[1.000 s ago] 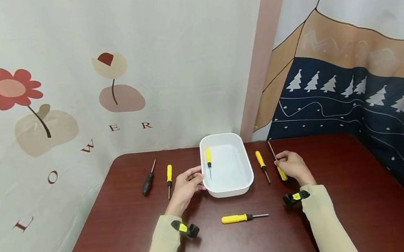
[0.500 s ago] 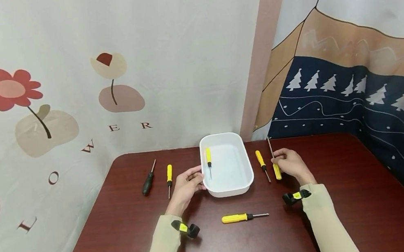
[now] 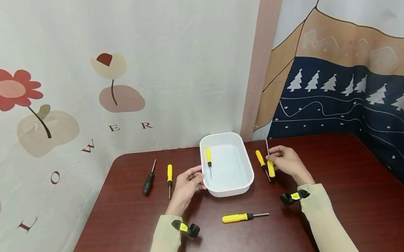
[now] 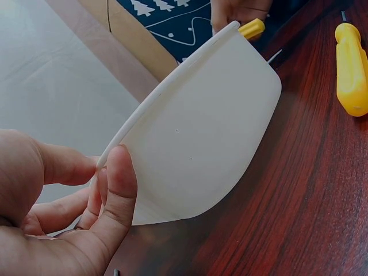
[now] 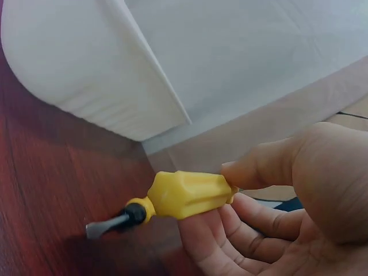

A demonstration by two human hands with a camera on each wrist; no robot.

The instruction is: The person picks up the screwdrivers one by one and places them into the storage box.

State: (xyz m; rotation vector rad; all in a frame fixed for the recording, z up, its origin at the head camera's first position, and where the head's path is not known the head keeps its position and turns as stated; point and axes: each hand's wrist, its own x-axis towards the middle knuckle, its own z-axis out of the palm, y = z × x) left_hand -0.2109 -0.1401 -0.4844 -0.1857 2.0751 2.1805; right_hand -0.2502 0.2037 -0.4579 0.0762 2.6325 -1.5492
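My left hand [image 3: 185, 188] pinches the left rim of a white plastic tray [image 3: 230, 193], thumb outside and fingers at the rim in the left wrist view. Inside the tray lies a yellow-handled screwdriver [image 3: 209, 155]. To the tray's right, my right hand [image 3: 289, 163] pinches another yellow-handled screwdriver [image 3: 271, 169], its shaft pointing away toward the wall. In the right wrist view its yellow handle [image 5: 192, 196] sits at the thumb and fingertips. Directly beside it on the table is one more yellow screwdriver [image 3: 260, 159], partly overlapped by the held one in the head view.
Left of the tray lie a black-handled screwdriver [image 3: 148, 183] and a yellow one [image 3: 169, 173]. In front, a yellow screwdriver [image 3: 235, 218] lies crosswise on the dark red table [image 3: 222, 247]. A printed curtain [image 3: 180, 62] hangs behind the table.
My right hand has moved left toward the tray with the screwdriver, whose shaft has turned more upright in the head view. The left hand and tray stay put.
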